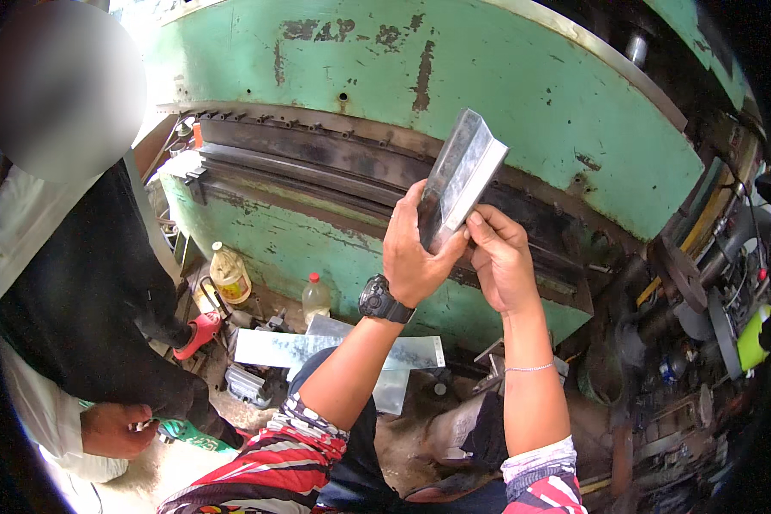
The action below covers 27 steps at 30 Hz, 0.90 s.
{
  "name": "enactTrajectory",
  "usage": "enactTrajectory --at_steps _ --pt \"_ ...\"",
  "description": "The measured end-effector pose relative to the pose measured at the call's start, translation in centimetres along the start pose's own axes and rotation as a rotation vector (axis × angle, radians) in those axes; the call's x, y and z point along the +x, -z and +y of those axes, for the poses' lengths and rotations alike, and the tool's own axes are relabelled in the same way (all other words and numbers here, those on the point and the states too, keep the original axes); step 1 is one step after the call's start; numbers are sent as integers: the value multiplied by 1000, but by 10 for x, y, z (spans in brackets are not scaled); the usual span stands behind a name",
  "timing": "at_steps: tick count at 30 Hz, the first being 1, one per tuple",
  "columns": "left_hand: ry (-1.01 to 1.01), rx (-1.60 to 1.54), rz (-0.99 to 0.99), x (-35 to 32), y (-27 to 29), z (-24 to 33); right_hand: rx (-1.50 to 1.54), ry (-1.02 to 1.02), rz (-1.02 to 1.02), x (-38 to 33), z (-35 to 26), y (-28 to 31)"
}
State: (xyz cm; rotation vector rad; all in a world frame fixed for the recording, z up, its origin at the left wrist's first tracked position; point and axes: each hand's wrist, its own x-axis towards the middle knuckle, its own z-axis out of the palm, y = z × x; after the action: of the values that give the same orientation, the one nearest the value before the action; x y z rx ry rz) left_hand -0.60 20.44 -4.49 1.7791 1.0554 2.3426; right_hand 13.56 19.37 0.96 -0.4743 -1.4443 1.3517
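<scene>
A bent sheet-metal channel (464,167), shiny grey with lengthwise folds, is raised at a tilt in front of the green press brake (334,60). My left hand (413,261), with a black watch on its wrist, wraps round the channel's lower left side, thumb at the lower end. At the lower right corner, my right hand (504,261) pinches the channel's edge between thumb and fingers. Behind my hands runs the machine's dark bending slot (300,176). Below my left forearm lie flat metal sheets (270,349), overlapping one another.
Another person (68,283) stands close on the left, one hand (118,431) low beside the leg. A yellowish jug (230,272) and a red-capped bottle (315,298) stand at the machine's foot. Cluttered tools and metal parts (685,411) fill the right side.
</scene>
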Motion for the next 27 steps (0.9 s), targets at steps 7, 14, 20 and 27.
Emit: enactTrajectory --at_steps 7,14,20,27 --pt "-74 43 34 4 -2 -4 10 15 -32 4 0 6" --pt "-19 -14 -1 5 1 0 8 -25 -32 0 -4 8" --pt "-15 -13 37 8 -2 -8 -17 10 94 -4 -3 1" --pt "-24 -62 46 13 8 -22 -72 -57 163 -23 2 22"
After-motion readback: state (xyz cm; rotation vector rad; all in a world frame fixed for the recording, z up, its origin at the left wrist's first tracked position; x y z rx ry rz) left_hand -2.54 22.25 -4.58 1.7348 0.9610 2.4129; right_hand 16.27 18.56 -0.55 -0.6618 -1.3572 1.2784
